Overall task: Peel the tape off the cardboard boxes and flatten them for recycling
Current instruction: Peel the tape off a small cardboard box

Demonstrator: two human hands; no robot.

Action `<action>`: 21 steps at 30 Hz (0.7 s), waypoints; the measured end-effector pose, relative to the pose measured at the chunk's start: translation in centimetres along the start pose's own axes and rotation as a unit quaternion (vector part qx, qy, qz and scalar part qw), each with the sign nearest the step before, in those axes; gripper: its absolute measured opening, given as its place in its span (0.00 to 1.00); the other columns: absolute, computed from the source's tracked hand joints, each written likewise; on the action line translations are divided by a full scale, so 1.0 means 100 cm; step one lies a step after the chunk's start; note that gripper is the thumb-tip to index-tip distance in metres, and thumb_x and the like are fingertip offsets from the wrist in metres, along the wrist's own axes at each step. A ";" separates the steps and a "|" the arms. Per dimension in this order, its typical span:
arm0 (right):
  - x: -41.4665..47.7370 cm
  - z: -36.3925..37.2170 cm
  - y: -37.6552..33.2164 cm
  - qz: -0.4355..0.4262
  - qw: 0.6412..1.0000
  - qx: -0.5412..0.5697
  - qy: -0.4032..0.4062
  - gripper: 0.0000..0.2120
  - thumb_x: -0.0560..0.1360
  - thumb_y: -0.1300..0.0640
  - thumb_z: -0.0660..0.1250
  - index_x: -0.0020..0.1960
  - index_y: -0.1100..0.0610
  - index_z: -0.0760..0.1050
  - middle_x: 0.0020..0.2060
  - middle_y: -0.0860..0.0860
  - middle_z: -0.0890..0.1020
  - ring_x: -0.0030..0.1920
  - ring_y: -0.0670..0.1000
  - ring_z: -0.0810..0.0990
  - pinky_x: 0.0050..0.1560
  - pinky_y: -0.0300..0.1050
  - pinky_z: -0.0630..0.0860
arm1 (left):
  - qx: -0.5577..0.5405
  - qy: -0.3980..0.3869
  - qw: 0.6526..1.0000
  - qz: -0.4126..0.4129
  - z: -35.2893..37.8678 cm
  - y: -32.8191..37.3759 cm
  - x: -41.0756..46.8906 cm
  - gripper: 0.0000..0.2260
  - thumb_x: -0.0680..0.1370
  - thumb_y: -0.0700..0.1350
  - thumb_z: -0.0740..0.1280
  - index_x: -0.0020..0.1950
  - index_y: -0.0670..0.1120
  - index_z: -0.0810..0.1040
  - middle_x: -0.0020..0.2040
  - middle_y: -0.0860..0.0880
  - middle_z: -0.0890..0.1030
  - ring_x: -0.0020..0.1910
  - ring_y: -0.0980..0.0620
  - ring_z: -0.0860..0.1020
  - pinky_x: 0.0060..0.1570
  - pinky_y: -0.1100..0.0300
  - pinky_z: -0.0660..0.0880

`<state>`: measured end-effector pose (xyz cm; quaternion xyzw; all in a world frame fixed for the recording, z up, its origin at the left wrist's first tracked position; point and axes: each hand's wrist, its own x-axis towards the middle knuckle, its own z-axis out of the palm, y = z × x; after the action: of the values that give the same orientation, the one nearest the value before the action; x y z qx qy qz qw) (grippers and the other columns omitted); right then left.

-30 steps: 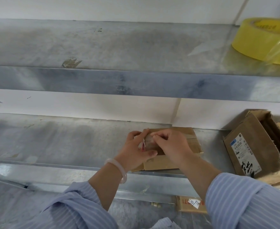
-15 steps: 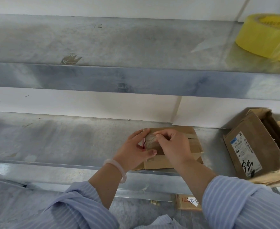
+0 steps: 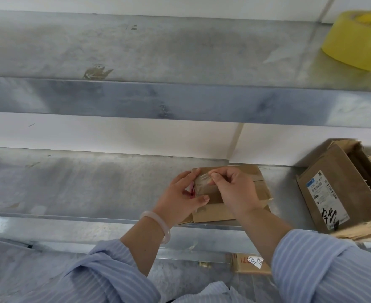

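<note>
A small brown cardboard box (image 3: pixel 261 189) lies on the middle metal shelf (image 3: pixel 81 189), near its front edge. My left hand (image 3: pixel 180 200) grips the box's left end, thumb across its front face. My right hand (image 3: pixel 234 191) rests on top of the box and pinches a strip of clear tape (image 3: pixel 202 179) between thumb and forefinger at the box's upper left corner. Much of the box is hidden under both hands.
A larger open cardboard box (image 3: pixel 337 189) with a shipping label lies tilted at the right, on crumpled brown paper. A yellow tape roll (image 3: pixel 355 42) sits on the upper shelf at the far right. Another labelled carton (image 3: pixel 248 263) shows below the shelf edge.
My right thumb and forefinger have shifted slightly along the tape at the box's corner. The box and my left hand stay in place.
</note>
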<state>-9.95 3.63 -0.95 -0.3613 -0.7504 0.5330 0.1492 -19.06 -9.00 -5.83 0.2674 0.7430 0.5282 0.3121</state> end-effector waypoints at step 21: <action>-0.005 0.001 -0.001 -0.016 0.999 0.017 0.031 0.09 0.79 0.57 0.62 0.47 0.49 0.80 0.38 0.44 0.83 0.42 0.38 0.79 0.37 0.27 0.69 | 0.051 -0.007 0.999 0.012 -0.003 -0.013 0.006 0.27 0.74 0.52 0.70 0.70 0.64 0.66 0.66 0.64 0.64 0.57 0.53 0.78 0.61 0.56 0.75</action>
<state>-9.74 3.19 -0.80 -0.3628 -0.7419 0.5319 0.1871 -19.76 -9.08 -7.09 0.2956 0.7637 0.4910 0.2971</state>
